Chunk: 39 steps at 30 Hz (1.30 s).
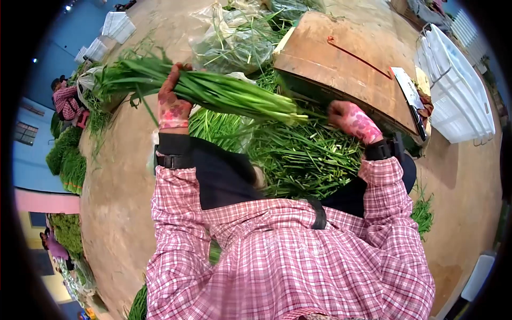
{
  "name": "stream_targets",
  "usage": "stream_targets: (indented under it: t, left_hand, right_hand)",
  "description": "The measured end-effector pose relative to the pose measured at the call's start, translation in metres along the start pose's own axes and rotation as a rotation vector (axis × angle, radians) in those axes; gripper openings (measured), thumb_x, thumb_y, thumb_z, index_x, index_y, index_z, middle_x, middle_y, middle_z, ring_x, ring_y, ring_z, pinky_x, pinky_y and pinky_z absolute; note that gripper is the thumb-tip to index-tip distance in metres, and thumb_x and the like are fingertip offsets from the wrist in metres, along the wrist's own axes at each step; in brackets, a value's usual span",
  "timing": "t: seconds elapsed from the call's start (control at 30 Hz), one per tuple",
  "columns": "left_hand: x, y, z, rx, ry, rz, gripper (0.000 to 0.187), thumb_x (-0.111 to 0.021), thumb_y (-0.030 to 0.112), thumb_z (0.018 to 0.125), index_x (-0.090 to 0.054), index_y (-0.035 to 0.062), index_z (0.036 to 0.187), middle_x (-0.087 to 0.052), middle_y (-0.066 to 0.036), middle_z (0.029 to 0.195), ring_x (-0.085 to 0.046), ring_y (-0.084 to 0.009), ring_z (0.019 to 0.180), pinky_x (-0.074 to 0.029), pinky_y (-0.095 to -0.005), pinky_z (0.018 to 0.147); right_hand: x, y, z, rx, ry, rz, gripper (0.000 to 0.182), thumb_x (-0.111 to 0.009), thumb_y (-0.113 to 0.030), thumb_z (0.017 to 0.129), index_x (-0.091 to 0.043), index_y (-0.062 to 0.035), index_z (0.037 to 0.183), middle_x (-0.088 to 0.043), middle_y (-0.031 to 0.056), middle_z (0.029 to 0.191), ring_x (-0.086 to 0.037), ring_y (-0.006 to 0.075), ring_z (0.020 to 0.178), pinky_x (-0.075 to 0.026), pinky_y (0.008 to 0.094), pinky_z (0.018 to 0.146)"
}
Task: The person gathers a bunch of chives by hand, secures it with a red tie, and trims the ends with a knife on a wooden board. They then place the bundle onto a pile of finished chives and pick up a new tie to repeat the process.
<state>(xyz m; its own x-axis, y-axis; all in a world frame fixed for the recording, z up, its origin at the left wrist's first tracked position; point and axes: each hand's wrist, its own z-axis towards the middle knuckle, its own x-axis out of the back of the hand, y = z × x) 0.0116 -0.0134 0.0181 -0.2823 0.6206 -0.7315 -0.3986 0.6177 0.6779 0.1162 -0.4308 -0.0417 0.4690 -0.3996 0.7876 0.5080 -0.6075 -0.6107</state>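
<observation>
My left hand (174, 98), in a pink patterned fingerless glove, is wrapped round a thick bundle of long green stalks (229, 93). The pale cut ends point right and the leafy ends left. Right of those pale ends is my right hand (352, 118), gloved alike, with its fingers curled; whether it pinches a thin stalk is too small to tell. Beneath both hands lies a heap of loose green trimmings (309, 160). More green stalks (216, 128) lie beside it, near my left knee.
A wooden board (346, 58) with a red hooked strip stands ahead to the right, near stacked white crates (458, 85). Clear plastic bags of greens (232, 42) lie ahead. At far left a person in a checked shirt (66, 101) sits by green bundles (66, 160).
</observation>
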Motion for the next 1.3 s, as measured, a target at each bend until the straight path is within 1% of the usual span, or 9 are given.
stream_targets:
  t: [0.07,0.2,0.37,0.47,0.57,0.7,0.8,1.0,1.3]
  left_hand:
    - [0.014,0.011,0.004,-0.004,-0.196,-0.017,0.018,-0.061,0.019,0.093,-0.061,0.003,0.101,-0.064,-0.011,0.095,-0.063,-0.0346,0.096,-0.047,-0.0541,0.095]
    - [0.002,0.012,-0.002,-0.003,-0.34,-0.061,0.02,-0.056,0.021,0.096,-0.06,0.0033,0.104,-0.062,-0.009,0.094,-0.061,-0.0316,0.099,-0.041,-0.0543,0.103]
    - [-0.002,0.026,-0.021,-0.11,-0.454,-0.05,0.02,-0.053,0.014,0.096,-0.057,0.0118,0.116,-0.059,-0.004,0.099,-0.06,-0.021,0.096,-0.035,-0.0576,0.107]
    - [0.007,0.029,-0.028,-0.159,-0.501,-0.111,0.029,-0.056,0.012,0.095,-0.054,0.0174,0.123,-0.057,-0.002,0.101,-0.058,-0.0189,0.094,-0.034,-0.0591,0.107]
    - [-0.005,0.02,-0.034,-0.118,-0.601,-0.157,0.028,-0.058,0.01,0.094,-0.054,0.0179,0.121,-0.055,0.001,0.099,-0.056,-0.0168,0.091,-0.03,-0.0555,0.109]
    - [0.0,0.022,-0.032,-0.085,-0.609,-0.235,0.028,-0.06,0.008,0.092,-0.055,0.0181,0.118,-0.053,0.003,0.095,-0.055,-0.0143,0.09,-0.027,-0.0511,0.111]
    - [0.016,0.03,-0.028,-0.097,-0.44,-0.236,0.023,-0.059,0.01,0.093,-0.056,0.0159,0.114,-0.057,0.0,0.095,-0.056,-0.0172,0.089,-0.029,-0.05,0.111]
    - [0.033,0.019,0.004,-0.126,-0.22,-0.172,0.013,-0.06,0.011,0.092,-0.061,0.0114,0.105,-0.063,-0.004,0.093,-0.061,-0.0194,0.087,-0.036,-0.0564,0.107]
    - [0.036,0.02,0.01,-0.088,0.217,-0.098,0.011,-0.064,0.017,0.089,-0.063,0.0064,0.09,-0.065,-0.007,0.087,-0.062,-0.029,0.086,-0.047,-0.0548,0.091]
  right_hand:
    - [0.007,0.004,-0.005,-0.259,-0.057,-0.085,0.047,-0.063,-0.041,0.085,-0.062,0.0011,0.106,-0.068,0.0169,0.096,-0.064,0.0322,0.094,-0.049,0.0401,0.082]
    - [-0.012,-0.072,0.022,0.065,0.235,0.359,0.078,-0.067,-0.051,0.081,-0.045,-0.0003,0.136,-0.051,0.0236,0.135,-0.051,0.0337,0.124,-0.04,0.0381,0.103]
    - [-0.057,-0.045,0.049,0.319,0.673,0.263,0.015,-0.067,-0.02,0.083,-0.068,-0.0062,0.089,-0.065,0.0113,0.09,-0.064,0.0291,0.085,-0.052,0.0391,0.074]
    - [-0.039,-0.007,0.032,0.036,0.433,-0.201,0.023,-0.063,-0.029,0.087,-0.069,-0.0099,0.099,-0.066,0.0111,0.104,-0.063,0.0317,0.097,-0.05,0.0428,0.082]
    - [-0.039,-0.079,0.046,0.412,0.279,0.445,0.052,-0.056,-0.043,0.093,-0.051,-0.0113,0.134,-0.044,0.0207,0.142,-0.051,0.0355,0.122,-0.038,0.0396,0.105]
    - [-0.048,-0.076,0.042,0.318,0.048,0.578,0.032,-0.062,-0.032,0.092,-0.069,-0.0024,0.102,-0.07,0.0146,0.086,-0.065,0.0187,0.081,-0.05,0.033,0.076]
    - [-0.07,-0.001,0.041,-0.016,0.269,0.691,0.031,-0.061,-0.031,0.093,-0.07,-0.0038,0.103,-0.069,0.0083,0.084,-0.056,0.0112,0.064,-0.046,0.0274,0.06]
    - [-0.067,-0.059,0.027,-0.165,-0.219,1.453,0.033,-0.061,-0.025,0.093,-0.053,-0.0046,0.119,-0.06,0.0033,0.087,-0.04,0.0095,0.051,-0.037,0.0254,0.05]
    - [-0.078,0.015,0.048,-0.358,0.312,1.507,0.015,-0.062,-0.02,0.093,-0.062,-0.0104,0.104,-0.054,-0.0038,0.069,-0.037,0.0072,0.046,-0.033,0.0228,0.044]
